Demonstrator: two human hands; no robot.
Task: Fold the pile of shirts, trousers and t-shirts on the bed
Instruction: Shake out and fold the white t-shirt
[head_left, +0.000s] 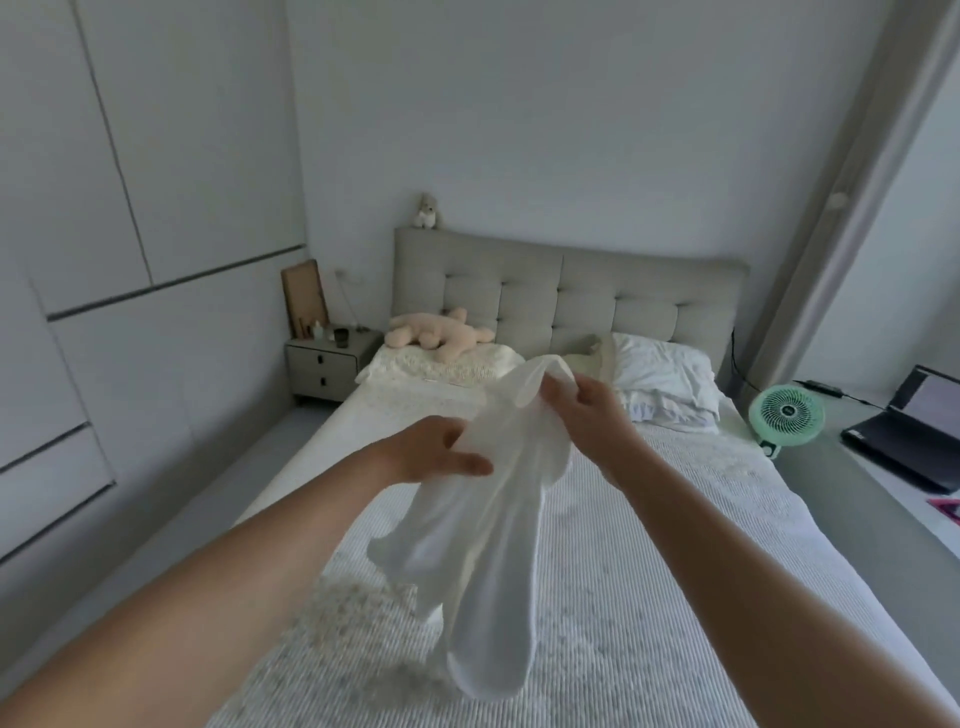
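The right hand (582, 410) pinches the upper edge of one white garment (498, 483), fingers curled into the cloth at its highest point; the left hand (436, 452) grips the same garment just lower and to the left, thumb laid across the fabric. The two hands sit close together, the right slightly farther from the person and higher. From them the garment hangs bunched, its long axis running down and toward the person, the loose lower end trailing above the ribbed white bedspread (675, 571) without clearly touching it. Whether it is a shirt or a t-shirt cannot be told while bunched. To spread it, the hands would likely part sideways along the top edge. Counted: one garment in hand, no pile in view, two pillows (665, 379), one pink plush toy (441, 338), one green fan (785, 413), one open laptop (909, 431)
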